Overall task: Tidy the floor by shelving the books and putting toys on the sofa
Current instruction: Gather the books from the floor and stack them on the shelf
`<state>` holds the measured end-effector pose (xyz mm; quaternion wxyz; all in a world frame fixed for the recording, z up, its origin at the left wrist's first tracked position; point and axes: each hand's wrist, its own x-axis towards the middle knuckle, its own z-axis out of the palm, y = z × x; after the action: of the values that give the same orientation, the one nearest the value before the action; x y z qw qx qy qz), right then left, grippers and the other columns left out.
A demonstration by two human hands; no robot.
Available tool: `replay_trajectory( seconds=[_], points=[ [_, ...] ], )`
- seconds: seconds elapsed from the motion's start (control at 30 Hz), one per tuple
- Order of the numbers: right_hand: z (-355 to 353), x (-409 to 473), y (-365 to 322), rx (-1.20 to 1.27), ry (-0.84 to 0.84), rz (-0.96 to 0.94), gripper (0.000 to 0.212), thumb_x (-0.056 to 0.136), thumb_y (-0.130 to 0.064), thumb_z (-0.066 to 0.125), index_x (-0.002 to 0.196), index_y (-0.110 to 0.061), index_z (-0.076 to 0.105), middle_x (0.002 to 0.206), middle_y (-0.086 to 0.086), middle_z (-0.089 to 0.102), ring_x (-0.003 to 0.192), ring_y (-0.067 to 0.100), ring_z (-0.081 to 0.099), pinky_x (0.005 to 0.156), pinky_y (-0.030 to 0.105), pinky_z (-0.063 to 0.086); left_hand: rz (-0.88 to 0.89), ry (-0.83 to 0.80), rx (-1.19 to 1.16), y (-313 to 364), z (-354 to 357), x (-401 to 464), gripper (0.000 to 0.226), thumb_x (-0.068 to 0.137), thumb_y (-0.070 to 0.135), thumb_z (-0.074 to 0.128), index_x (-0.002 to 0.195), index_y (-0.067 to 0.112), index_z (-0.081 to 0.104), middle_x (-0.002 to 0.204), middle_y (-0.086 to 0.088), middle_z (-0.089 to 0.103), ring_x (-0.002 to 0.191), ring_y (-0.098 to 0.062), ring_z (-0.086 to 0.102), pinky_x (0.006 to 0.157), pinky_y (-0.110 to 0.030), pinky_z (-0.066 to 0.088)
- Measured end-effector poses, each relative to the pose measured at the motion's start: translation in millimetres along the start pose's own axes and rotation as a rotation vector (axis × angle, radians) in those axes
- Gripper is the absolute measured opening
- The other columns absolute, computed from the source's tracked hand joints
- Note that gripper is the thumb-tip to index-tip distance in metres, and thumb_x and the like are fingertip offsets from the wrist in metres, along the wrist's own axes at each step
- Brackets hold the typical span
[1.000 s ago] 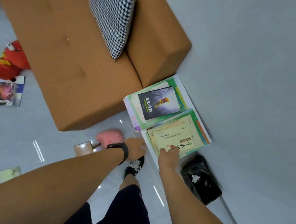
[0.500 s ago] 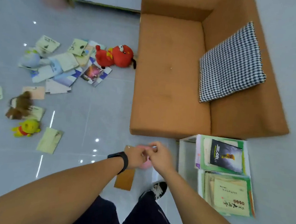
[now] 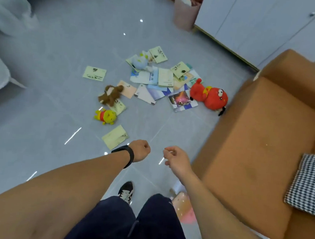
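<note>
1. We are between pickups: both hands sit low in the middle of the frame and carry nothing. Our left hand (image 3: pixel 140 150), the one with the black wristband (image 3: pixel 124 155), is curled into a loose fist; our right hand (image 3: pixel 176 160) has its fingers loosely bent.

2. The clutter lies ahead, in the upper middle of the frame. A heap of overlapping books (image 3: pixel 162 82) is spread on the grey floor (image 3: pixel 52 93), with a single pale green book (image 3: pixel 115 137) nearest our left hand and another (image 3: pixel 94 73) apart to the left.

3. Four toys are still down: a red plush (image 3: pixel 209 97) just beside the sofa's corner, a brown plush (image 3: pixel 110 96), a yellow bear (image 3: pixel 105 116), and a pale blue plush (image 3: pixel 140 62) on top of the heap.

4. The orange sofa (image 3: pixel 259 145) fills the right side, holding only a checked cushion (image 3: pixel 308 184).

5. We judge the task barely started. The next move calls for stepping forward, bending, and taking the nearest book or toy.
</note>
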<state>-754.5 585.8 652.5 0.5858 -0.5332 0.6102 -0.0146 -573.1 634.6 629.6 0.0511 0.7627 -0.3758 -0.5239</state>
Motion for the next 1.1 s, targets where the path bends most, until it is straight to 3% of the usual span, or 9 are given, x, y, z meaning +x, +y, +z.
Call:
replay_trajectory(
  seconds=[0.23,0.37,0.53,0.73,0.83,0.97,1.1],
  points=[
    [3,67,-90,-0.049,-0.069,-0.094,0.014,0.098,-0.027,0.062,0.110,-0.020,0.065,0.101,0.003,0.069,0.076,0.017,0.066,0.070,0.025,0.049,-0.029,-0.032,0.010,4,-49,33,0.030,0.101,0.030,0.045,0.120,0.016,0.064,0.122,-0.006,0.067,0.111,-0.025,0.061,0.099,-0.039,0.050],
    [-11,125,-127,-0.099,-0.117,-0.126,0.018,0.098,-0.027,0.063,0.114,-0.019,0.066,0.100,0.000,0.068,0.077,0.016,0.067,0.062,0.019,0.046,-0.044,-0.013,0.004,35,-85,83,0.031,0.103,0.029,0.044,0.124,0.015,0.063,0.126,-0.006,0.066,0.114,-0.026,0.060,0.100,-0.040,0.049],
    [-50,209,-177,-0.194,-0.173,-0.160,0.017,0.097,-0.027,0.062,0.112,-0.019,0.066,0.098,0.001,0.068,0.080,0.019,0.068,0.077,0.031,0.054,-0.097,0.051,-0.096,90,-138,137,0.032,0.103,0.029,0.043,0.124,0.015,0.062,0.125,-0.006,0.065,0.112,-0.027,0.061,0.097,-0.040,0.051],
    [-64,292,-236,-0.370,-0.277,-0.214,0.016,0.096,-0.032,0.061,0.110,-0.026,0.063,0.104,0.000,0.068,0.094,0.021,0.069,0.087,0.037,0.054,-0.057,0.078,-0.258,135,-176,183,0.029,0.100,0.028,0.045,0.120,0.022,0.064,0.111,0.000,0.068,0.094,-0.019,0.063,0.085,-0.032,0.052],
    [-51,334,-262,-0.485,-0.334,-0.216,0.013,0.095,-0.031,0.062,0.107,-0.027,0.062,0.103,0.002,0.068,0.091,0.021,0.068,0.084,0.035,0.054,-0.080,0.067,-0.296,136,-200,214,0.027,0.099,0.028,0.045,0.117,0.023,0.065,0.110,0.001,0.067,0.095,-0.017,0.063,0.085,-0.032,0.052],
    [-47,380,-286,-0.618,-0.396,-0.173,0.017,0.096,-0.032,0.060,0.112,-0.027,0.061,0.104,-0.002,0.064,0.086,0.015,0.063,0.066,0.024,0.046,-0.126,0.057,-0.321,121,-237,253,0.024,0.099,0.027,0.047,0.114,0.024,0.066,0.114,0.000,0.066,0.103,-0.019,0.063,0.094,-0.035,0.052],
    [-52,435,-313,-0.700,-0.376,-0.142,0.020,0.098,-0.029,0.059,0.117,-0.025,0.061,0.106,-0.002,0.062,0.089,0.013,0.061,0.075,0.027,0.047,-0.189,0.085,-0.327,100,-291,304,0.023,0.100,0.026,0.048,0.114,0.020,0.066,0.117,-0.004,0.068,0.102,-0.023,0.062,0.090,-0.032,0.050]
  ],
)
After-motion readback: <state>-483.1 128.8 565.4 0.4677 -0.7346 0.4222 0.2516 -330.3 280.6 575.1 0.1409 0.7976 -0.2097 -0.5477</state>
